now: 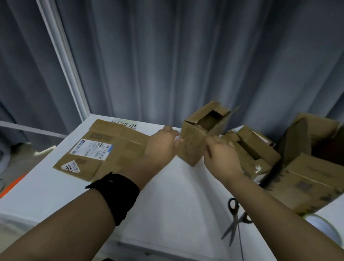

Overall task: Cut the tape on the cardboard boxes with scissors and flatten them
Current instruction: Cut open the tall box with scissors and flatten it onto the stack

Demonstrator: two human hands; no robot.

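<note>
A small brown cardboard box with its top flaps open is held just above the white table, tilted on one corner. My left hand grips its left side and my right hand grips its right side. A flattened box with white shipping labels lies flat at the table's far left. Black-handled scissors lie open on the table at the right, under my right forearm. Another small open box sits just right of my right hand.
A large open cardboard box stands at the table's right, with a white tape roll in front of it. Grey curtains hang close behind the table. The floor shows beyond the table's left edge.
</note>
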